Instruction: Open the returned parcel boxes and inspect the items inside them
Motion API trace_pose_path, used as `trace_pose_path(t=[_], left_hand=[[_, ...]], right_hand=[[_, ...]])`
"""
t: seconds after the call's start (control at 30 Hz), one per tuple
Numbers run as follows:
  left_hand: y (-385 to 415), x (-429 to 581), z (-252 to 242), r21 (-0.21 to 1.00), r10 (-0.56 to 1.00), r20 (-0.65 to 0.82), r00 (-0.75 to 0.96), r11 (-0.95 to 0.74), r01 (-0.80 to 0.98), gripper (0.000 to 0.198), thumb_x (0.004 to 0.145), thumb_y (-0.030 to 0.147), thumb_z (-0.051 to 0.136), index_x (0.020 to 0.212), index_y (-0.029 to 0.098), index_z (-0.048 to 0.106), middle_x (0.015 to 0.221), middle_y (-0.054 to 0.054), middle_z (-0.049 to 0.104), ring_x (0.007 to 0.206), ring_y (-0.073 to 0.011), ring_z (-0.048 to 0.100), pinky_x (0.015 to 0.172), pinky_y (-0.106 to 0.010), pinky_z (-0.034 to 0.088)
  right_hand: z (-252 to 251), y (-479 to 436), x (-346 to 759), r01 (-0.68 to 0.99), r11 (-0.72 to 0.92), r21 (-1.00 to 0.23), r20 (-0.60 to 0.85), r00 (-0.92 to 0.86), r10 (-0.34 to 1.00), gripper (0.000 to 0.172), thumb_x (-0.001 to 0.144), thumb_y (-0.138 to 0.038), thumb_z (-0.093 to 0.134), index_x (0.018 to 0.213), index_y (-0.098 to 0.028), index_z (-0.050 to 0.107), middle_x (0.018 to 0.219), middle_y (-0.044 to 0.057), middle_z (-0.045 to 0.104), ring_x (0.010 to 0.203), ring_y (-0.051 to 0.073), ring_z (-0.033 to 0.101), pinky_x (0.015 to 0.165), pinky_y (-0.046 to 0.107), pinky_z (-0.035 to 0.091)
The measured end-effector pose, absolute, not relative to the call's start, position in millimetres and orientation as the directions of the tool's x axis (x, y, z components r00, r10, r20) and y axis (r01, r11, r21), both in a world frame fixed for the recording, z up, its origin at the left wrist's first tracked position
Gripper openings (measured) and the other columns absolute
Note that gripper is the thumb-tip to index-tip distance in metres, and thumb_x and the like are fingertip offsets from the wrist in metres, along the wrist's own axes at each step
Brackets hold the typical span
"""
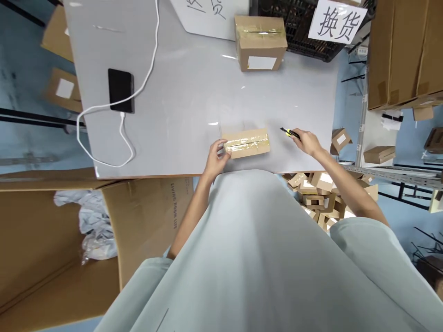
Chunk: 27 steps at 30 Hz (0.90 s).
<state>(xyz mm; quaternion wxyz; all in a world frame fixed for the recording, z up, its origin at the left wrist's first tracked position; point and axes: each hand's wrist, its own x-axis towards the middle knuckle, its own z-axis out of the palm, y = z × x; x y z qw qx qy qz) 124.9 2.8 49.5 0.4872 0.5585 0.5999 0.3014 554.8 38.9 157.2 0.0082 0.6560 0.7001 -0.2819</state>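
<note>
A small taped cardboard box lies near the front edge of the white table. Shiny clear tape runs along the seam on its top. My left hand grips the box at its left end, fingers at the far corner and thumb at the near one. To the right of the box, my right hand is closed around a black and yellow utility knife. The knife's tip points left toward the box, apart from it.
A larger taped box stands at the back, beside a black crate with a handwritten sign. On the left lies a phone with a white cable. A big open carton and a pile of small boxes flank me below.
</note>
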Motion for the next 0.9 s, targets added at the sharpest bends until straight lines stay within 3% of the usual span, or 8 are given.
trace_pose_path(t=[0.1,0.17,0.27,0.4,0.5,0.67,0.77,0.9], left_hand=[[15.0,135.9,63.6,0.817,0.99,-0.087,0.115,0.005,0.577,0.066,0.088,0.041,0.084,0.15,0.028,0.065,0.18,-0.019,0.044,0.172,-0.0453,0.037,0.139,-0.071,0.035],[29.5,150.5,72.1,0.758,0.976,-0.016,0.216,-0.129,0.639,0.075,0.086,0.04,0.087,0.156,0.027,0.062,0.184,-0.018,0.041,0.177,-0.047,0.028,0.145,-0.073,0.02],[55.2,175.7,77.8,0.717,0.914,-0.049,0.403,-0.249,0.651,0.081,0.089,0.042,0.085,0.164,0.024,0.058,0.179,-0.019,0.051,0.172,-0.0462,0.039,0.146,-0.071,0.014],[77.6,182.7,74.5,0.672,0.843,-0.162,0.513,-0.287,0.683,0.081,0.091,0.054,0.085,0.161,0.02,0.062,0.162,-0.021,0.067,0.154,-0.0477,0.058,0.141,-0.071,0.029],[79.3,157.8,76.1,0.649,0.844,-0.195,0.5,-0.271,0.711,0.082,0.092,0.065,0.084,0.159,0.022,0.064,0.16,-0.021,0.068,0.15,-0.0471,0.06,0.136,-0.066,0.039],[71.0,114.3,85.5,0.643,0.84,-0.244,0.485,-0.234,0.73,0.081,0.101,0.072,0.071,0.164,0.023,0.06,0.166,-0.021,0.062,0.156,-0.0441,0.058,0.136,-0.062,0.043],[64.7,110.7,80.8,0.627,0.855,-0.228,0.465,-0.237,0.742,0.083,0.105,0.073,0.063,0.168,0.02,0.055,0.169,-0.025,0.058,0.162,-0.0447,0.053,0.14,-0.065,0.037],[50.0,119.7,66.2,0.605,0.896,-0.175,0.409,-0.229,0.762,0.083,0.112,0.072,0.045,0.173,0.015,0.049,0.176,-0.028,0.051,0.173,-0.043,0.04,0.147,-0.068,0.016]], right_hand=[[121.2,15.8,532.3,0.555,-0.341,-0.759,-0.392,0.029,0.92,0.061,0.11,-0.079,0.052,0.128,-0.021,0.064,0.108,0.012,0.085,0.084,0.023,0.08,0.071,0.032,0.06],[98.8,4.6,506.3,0.326,-0.433,-0.84,-0.436,0.069,0.897,0.068,0.101,-0.088,0.057,0.124,-0.024,0.06,0.112,0.011,0.085,0.089,0.022,0.081,0.067,0.029,0.062],[74.6,-5.2,467.4,0.193,-0.447,-0.873,-0.438,0.092,0.894,0.071,0.095,-0.091,0.061,0.121,-0.025,0.06,0.111,0.009,0.083,0.092,0.021,0.082,0.068,0.029,0.063],[57.5,-10.3,426.3,0.093,-0.427,-0.9,-0.418,0.096,0.903,0.065,0.097,-0.085,0.061,0.122,-0.025,0.062,0.105,0.006,0.083,0.087,0.019,0.081,0.072,0.028,0.064],[52.5,-10.4,403.4,-0.006,-0.428,-0.904,-0.428,0.017,0.904,0.06,0.098,-0.079,0.067,0.122,-0.025,0.064,0.105,0.005,0.083,0.085,0.017,0.08,0.069,0.026,0.063],[51.0,-14.1,391.8,-0.094,-0.465,-0.88,-0.457,-0.093,0.884,0.054,0.098,-0.073,0.075,0.115,-0.022,0.067,0.102,0.004,0.08,0.072,0.015,0.077,0.06,0.024,0.061],[51.3,-21.3,395.8,-0.054,-0.469,-0.882,-0.465,-0.067,0.883,0.052,0.099,-0.071,0.075,0.116,-0.021,0.07,0.098,0.002,0.077,0.063,0.013,0.072,0.055,0.024,0.058],[56.4,-27.9,397.1,0.01,-0.446,-0.895,-0.446,-0.041,0.894,0.058,0.103,-0.064,0.07,0.14,-0.02,0.07,0.109,0.004,0.081,0.06,0.012,0.069,0.057,0.026,0.06]])
